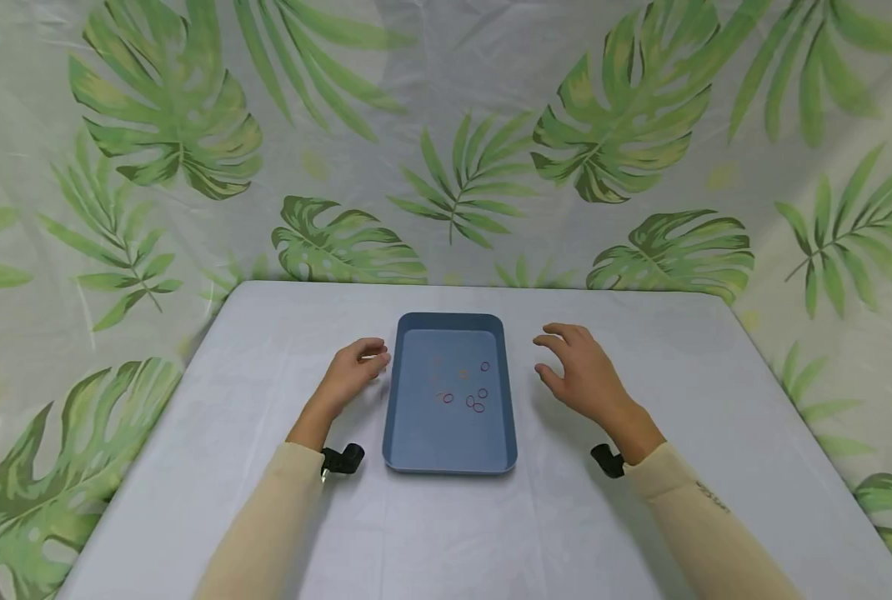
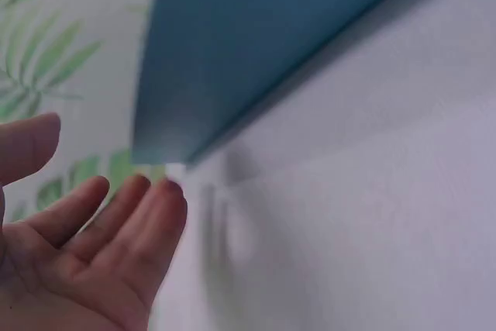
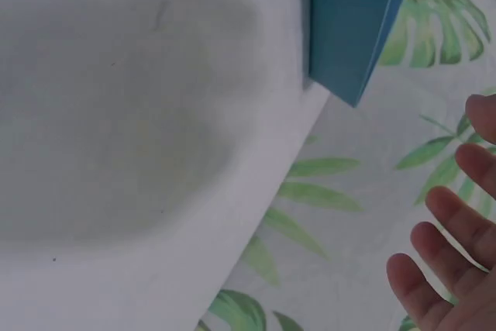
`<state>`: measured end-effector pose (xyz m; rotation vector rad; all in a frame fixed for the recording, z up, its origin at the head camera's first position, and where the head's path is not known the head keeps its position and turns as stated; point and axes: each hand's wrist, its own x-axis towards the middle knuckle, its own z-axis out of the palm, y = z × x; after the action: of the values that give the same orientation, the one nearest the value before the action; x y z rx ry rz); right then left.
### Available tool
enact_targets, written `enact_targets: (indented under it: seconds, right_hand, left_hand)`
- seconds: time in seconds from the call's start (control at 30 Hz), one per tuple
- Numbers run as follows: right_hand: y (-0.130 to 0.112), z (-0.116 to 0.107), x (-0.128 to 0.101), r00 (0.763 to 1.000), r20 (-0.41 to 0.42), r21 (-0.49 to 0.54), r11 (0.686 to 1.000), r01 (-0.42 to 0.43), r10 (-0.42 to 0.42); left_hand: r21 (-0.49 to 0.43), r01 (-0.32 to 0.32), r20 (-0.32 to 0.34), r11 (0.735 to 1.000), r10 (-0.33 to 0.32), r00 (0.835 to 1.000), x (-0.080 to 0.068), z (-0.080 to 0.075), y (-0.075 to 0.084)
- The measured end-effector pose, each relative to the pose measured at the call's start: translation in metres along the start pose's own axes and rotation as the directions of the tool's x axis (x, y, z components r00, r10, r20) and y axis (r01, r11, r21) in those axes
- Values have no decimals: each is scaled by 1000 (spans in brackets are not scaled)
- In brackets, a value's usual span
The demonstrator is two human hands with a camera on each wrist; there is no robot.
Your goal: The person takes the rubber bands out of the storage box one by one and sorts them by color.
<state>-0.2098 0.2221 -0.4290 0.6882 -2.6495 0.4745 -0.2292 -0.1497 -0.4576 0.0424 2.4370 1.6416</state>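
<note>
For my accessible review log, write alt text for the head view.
A person's left hand and right hand, both empty, flank a blue tray on a white table. Several thin red rings and fainter orange shapes lie inside it.

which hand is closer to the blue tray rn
Left. The left hand is just off the left side of the blue tray, fingertips close to its rim; the right hand is off the tray's right side, across a wider gap.

2 cream sleeves [image 1: 272, 517]; dark lettering [image 1: 712, 497] on the right; 2 black wrist cameras [image 1: 344, 458].
</note>
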Motion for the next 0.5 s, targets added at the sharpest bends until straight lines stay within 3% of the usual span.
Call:
enact_targets:
  seconds: [0.1,0.17,0.4,0.5]
  right_hand:
    - [5,0,-3,1000,19,15,1000,-9,8]
    - [8,0,-4,1000,29,20,1000,-11,10]
    - [18,-1,-5,998,69,9,1000,-10,10]
    - [21,0,-4,996,91,4,1000,-8,7]
  left_hand:
    - [-176,75,19,982,-73,997,11,0,-9]
    - [-237,104,27,966,-100,995,16,1,-14]
    - [-97,96,28,991,-93,995,20,9,-19]
    - [-94,102,22,990,-101,995,20,12,-21]
